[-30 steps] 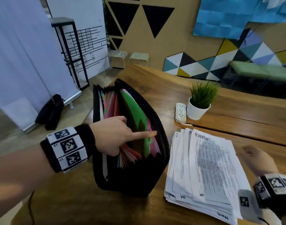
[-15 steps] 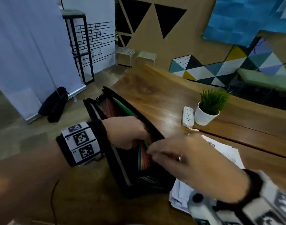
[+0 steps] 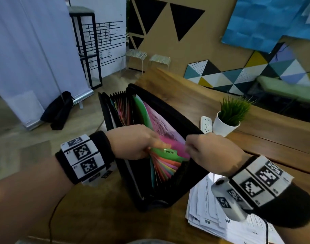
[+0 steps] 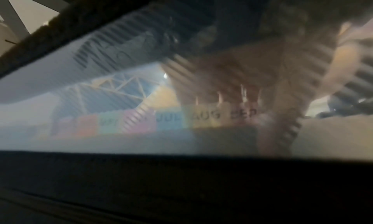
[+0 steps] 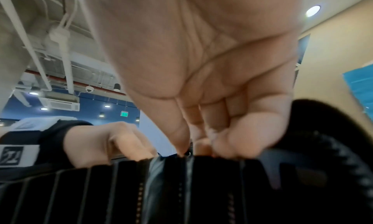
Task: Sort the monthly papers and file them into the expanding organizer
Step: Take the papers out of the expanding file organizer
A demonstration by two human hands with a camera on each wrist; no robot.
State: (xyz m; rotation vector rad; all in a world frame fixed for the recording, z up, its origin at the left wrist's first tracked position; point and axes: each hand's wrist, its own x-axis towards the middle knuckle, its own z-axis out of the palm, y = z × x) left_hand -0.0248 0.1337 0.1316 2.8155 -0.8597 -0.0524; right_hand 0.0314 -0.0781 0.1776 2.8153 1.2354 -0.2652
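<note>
A black expanding organizer (image 3: pixel 175 113) stands open on the wooden table (image 3: pixel 168 80), showing coloured dividers and a green tab marked NOV (image 3: pixel 170 151). My left hand (image 3: pixel 151 145) curls over the dividers at the green one and holds them to the left. My right hand (image 3: pixel 188 147) pinches the organizer's right edge by the pink divider (image 3: pixel 175 145); the right wrist view shows its fingers (image 5: pixel 232 144) curled on the black rim (image 5: pixel 302 163). A printed sheet (image 3: pixel 159 123) lies in the gaping rear pocket. The stack of printed papers (image 3: pixel 203 206) lies under my right wrist.
A white pot with a green plant (image 3: pixel 228 120) and a white power strip (image 3: pixel 206 124) stand just right of the organizer. The table's left edge runs close beside the organizer. On the floor to the left lies a black bag (image 3: pixel 57 110).
My right hand has come over from the paper stack to the organizer's right edge. My left hand went from pointing to holding the dividers, and the rear pocket has spread wide.
</note>
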